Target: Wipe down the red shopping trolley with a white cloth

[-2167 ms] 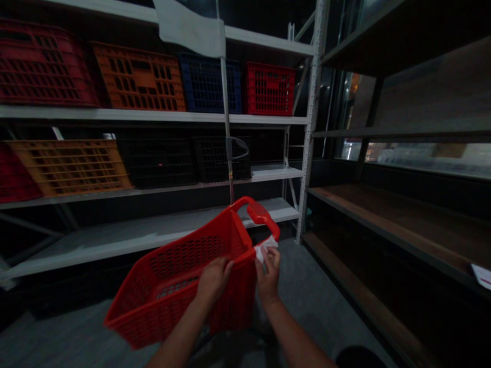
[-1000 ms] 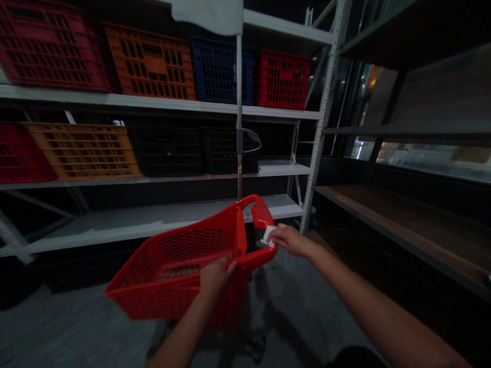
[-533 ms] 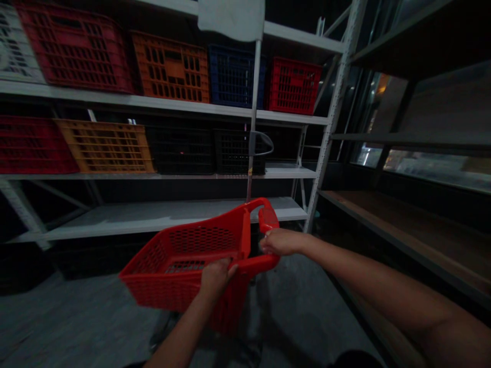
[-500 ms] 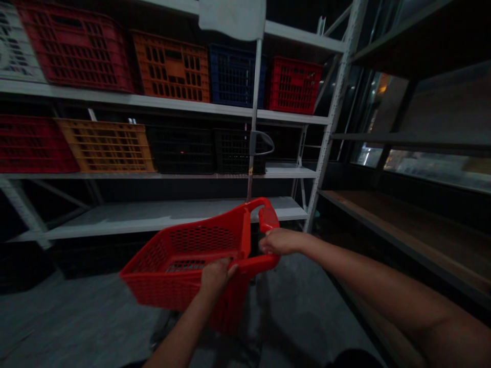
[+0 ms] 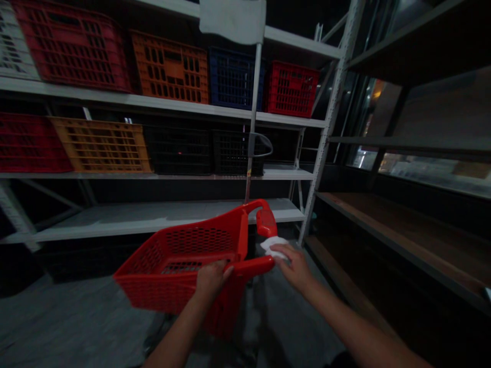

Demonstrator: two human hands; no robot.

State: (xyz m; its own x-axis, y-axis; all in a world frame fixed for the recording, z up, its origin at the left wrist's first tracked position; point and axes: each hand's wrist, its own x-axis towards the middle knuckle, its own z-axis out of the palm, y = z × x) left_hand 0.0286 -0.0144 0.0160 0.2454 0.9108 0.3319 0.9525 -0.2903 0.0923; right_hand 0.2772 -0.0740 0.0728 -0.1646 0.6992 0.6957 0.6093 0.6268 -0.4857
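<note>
A red plastic shopping basket (image 5: pixel 180 271) with perforated walls and a red handle (image 5: pixel 264 219) is held out in front of me. My left hand (image 5: pixel 212 278) is closed on the basket's near rim. My right hand (image 5: pixel 293 266) presses a small white cloth (image 5: pixel 273 245) against the basket's right corner, just under the handle; its fingers lie curled over the cloth.
Grey metal shelving (image 5: pixel 153 105) at the back carries red, orange, blue and black crates (image 5: pixel 169 66). A thin upright pole (image 5: pixel 251 128) with a dark grip stands behind the basket. Dark wooden shelves (image 5: pixel 402 225) run along the right. Grey floor (image 5: pixel 76 327) lies below.
My right hand has slid with the white cloth from the handle area down to the basket's right corner. The basket has levelled out. My left hand keeps its grip on the rim.
</note>
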